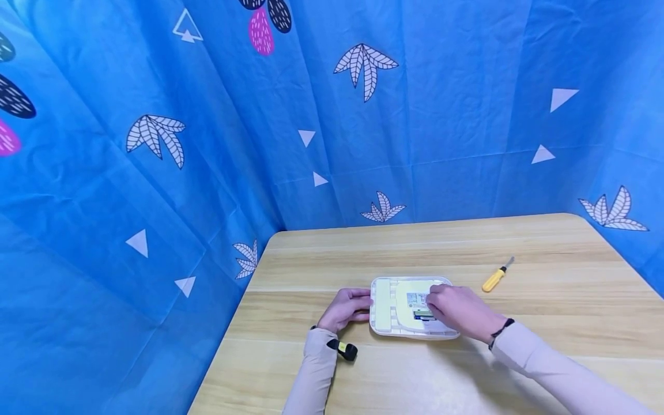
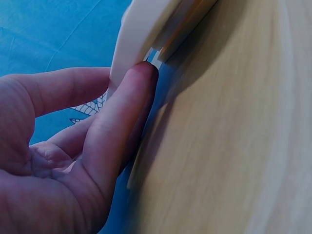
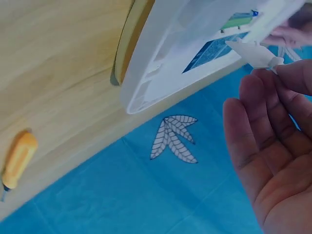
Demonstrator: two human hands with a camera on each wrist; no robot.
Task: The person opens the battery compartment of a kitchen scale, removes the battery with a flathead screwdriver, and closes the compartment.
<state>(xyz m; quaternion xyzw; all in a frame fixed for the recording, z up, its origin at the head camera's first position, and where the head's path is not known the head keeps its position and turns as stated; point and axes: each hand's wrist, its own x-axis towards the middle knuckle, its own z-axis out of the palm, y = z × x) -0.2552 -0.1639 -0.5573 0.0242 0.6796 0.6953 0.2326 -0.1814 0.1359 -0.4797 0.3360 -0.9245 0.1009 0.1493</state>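
A white rectangular device [image 1: 384, 329] with rounded corners lies on the wooden table, its underside facing up. Its recessed battery compartment [image 1: 424, 315] stands uncovered, a green battery [image 3: 239, 22] showing inside, with a printed label [image 1: 416, 300] beside it. My left hand [image 1: 346, 308] holds the device's left edge, fingers and thumb at its rim. Above the right half of the underside, my right hand [image 1: 459, 308] pinches a small white plastic cover [image 3: 253, 53] between thumb and fingers, its pointed end toward the compartment. The other fingers of that hand are bent loosely.
Behind and to the right of the device lies a screwdriver [image 1: 494, 279] with a yellow handle. The wooden table [image 1: 290, 357] has its left and back edges against a blue patterned curtain [image 1: 353, 144]. A black and yellow strap end [image 1: 344, 349] hangs from the left wrist.
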